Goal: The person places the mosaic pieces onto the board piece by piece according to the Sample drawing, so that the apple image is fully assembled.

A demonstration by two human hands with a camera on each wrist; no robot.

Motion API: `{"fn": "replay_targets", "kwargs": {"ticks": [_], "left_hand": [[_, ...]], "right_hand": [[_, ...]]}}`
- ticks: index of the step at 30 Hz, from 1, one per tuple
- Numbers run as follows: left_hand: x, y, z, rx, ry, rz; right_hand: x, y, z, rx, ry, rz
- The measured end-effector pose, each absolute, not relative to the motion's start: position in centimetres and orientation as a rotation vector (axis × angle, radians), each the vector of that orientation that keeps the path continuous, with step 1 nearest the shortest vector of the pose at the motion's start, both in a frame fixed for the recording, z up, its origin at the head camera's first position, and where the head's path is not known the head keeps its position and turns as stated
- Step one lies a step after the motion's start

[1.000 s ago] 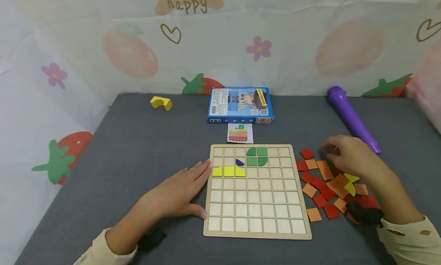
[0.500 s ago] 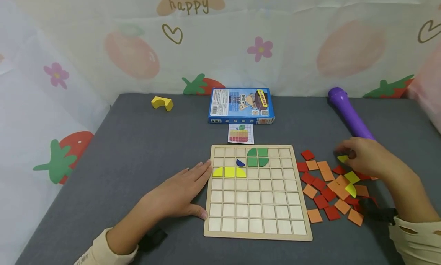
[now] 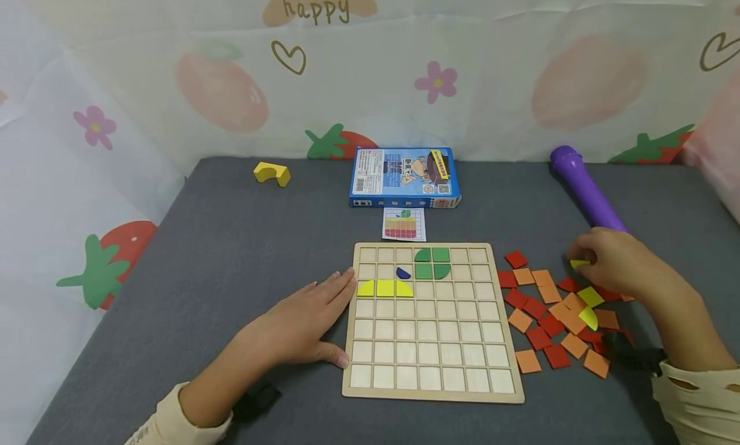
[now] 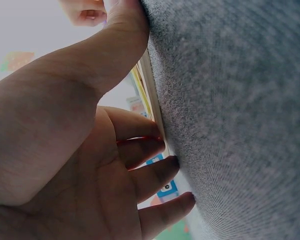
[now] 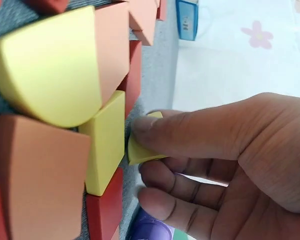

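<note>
My left hand (image 3: 303, 323) lies flat with straight fingers along the left edge of a wooden grid board (image 3: 433, 336). In the left wrist view its fingertips and thumb rest right at the board's side. Beyond the scattered tiles, my right hand (image 3: 618, 259) pinches a yellow tile (image 5: 145, 145) with a rounded side between thumb and fingers; the thumb covers part of it. On the board lie green tiles (image 3: 432, 264), one dark blue tile (image 3: 403, 273) and a row of three yellow tiles (image 3: 385, 289). A yellow square tile (image 3: 591, 297) and a yellow rounded tile (image 3: 588, 318) lie in the pile.
Several red tiles (image 3: 557, 356) and orange tiles (image 3: 574, 346) are spread right of the board. A pattern card (image 3: 403, 225) lies between the board and a blue box (image 3: 405, 177). A purple microphone (image 3: 586, 188) is behind my right hand; a yellow arch block (image 3: 272, 173) stands far left.
My right hand has moved a little right, away from the pile's far edge, and now pinches a yellow rounded tile. My left hand and the board stay put.
</note>
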State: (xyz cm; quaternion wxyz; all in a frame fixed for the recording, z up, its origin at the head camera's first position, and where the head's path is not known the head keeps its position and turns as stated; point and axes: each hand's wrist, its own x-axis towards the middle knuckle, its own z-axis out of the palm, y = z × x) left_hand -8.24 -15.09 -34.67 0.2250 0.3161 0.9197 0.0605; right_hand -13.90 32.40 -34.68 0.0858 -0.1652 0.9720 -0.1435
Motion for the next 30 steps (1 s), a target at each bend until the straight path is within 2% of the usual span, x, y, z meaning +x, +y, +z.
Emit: {"fn": "replay_targets", "kwargs": {"ticks": [14,30], "left_hand": [[-8.2,-15.4,-34.7,0.883,2.541,0.178],[-8.3,-15.4,-34.7,0.896,2.535,0.157]], "right_hand": [[-13.6,31.3,-34.5,-0.555,2.844,-0.709],[-13.5,29.4,-34.1,-0.368,2.750,-0.869]]}}
